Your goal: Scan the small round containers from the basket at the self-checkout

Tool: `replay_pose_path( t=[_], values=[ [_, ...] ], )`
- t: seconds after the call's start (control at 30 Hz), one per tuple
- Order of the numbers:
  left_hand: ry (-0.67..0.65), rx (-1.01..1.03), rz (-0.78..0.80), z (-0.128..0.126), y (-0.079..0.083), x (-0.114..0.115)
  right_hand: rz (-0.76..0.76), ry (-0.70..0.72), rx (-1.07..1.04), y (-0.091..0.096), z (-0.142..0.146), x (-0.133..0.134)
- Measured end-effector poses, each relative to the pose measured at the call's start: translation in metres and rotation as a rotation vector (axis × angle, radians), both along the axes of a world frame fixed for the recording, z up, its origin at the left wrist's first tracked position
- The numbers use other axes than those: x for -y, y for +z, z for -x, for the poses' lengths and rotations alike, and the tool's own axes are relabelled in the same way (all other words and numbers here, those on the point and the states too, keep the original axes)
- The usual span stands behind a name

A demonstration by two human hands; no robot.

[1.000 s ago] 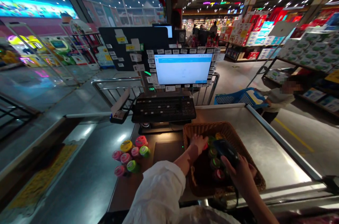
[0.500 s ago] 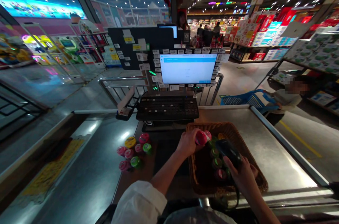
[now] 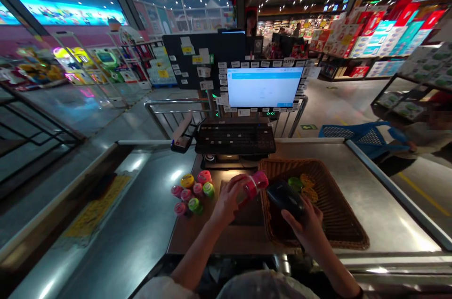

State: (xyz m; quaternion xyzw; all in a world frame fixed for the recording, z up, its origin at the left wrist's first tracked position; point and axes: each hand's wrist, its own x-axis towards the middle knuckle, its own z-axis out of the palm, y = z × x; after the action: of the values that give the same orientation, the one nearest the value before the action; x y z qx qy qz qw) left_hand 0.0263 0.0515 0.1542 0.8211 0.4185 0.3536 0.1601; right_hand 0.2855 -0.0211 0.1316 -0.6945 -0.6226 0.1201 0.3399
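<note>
My left hand is closed around a small bottle with a pink cap, held just left of the wicker basket. In my right hand is a black handheld scanner, its head aimed at the bottle. The hand hangs over the basket's left part. A few more small bottles lie in the far end of the basket. Several pink, green and yellow capped bottles stand grouped on the counter to the left of my left hand.
A keyboard and a lit monitor stand behind the basket. The steel counter stretches right to a raised edge. A person with a blue shopping basket stands at the right. Rails and shop shelves lie beyond.
My left hand lifted a pink-capped bottle out of the basket and carried it left. My right hand brought the scanner up toward it. The view has shifted left.
</note>
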Motion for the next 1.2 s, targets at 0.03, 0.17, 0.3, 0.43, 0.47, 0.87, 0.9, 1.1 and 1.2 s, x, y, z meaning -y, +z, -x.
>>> replay_pose_path(
  t=[0.03,0.17,0.3,0.43,0.47,0.87,0.9,1.1,1.2],
  values=[
    [-0.001,-0.025,-0.029,0.005,0.000,0.002,-0.016,0.023,0.029,0.001,0.005,0.000],
    [-0.024,-0.127,-0.199,0.022,-0.005,0.004,-0.075,0.091,0.147,0.006,0.021,0.002],
    [-0.035,-0.271,-0.321,0.037,-0.003,0.009,-0.111,0.126,0.207,0.009,0.033,0.004],
    [-0.031,-0.315,-0.342,0.051,0.001,0.017,-0.127,0.134,0.218,0.010,0.042,0.007],
    [-0.033,-0.306,-0.341,0.053,0.000,0.018,-0.130,0.137,0.217,0.010,0.043,0.007],
    [0.279,0.366,0.317,0.046,-0.001,0.023,-0.128,0.191,0.182,0.011,0.052,0.009],
    [0.292,0.378,0.338,0.047,0.000,0.024,-0.128,0.202,0.182,0.012,0.053,0.009],
    [0.353,0.564,0.567,0.048,-0.011,0.022,-0.134,0.219,0.197,0.015,0.064,0.008],
    [0.366,0.656,0.628,0.049,-0.016,0.018,-0.142,0.208,0.207,0.013,0.065,0.007]
  ],
)
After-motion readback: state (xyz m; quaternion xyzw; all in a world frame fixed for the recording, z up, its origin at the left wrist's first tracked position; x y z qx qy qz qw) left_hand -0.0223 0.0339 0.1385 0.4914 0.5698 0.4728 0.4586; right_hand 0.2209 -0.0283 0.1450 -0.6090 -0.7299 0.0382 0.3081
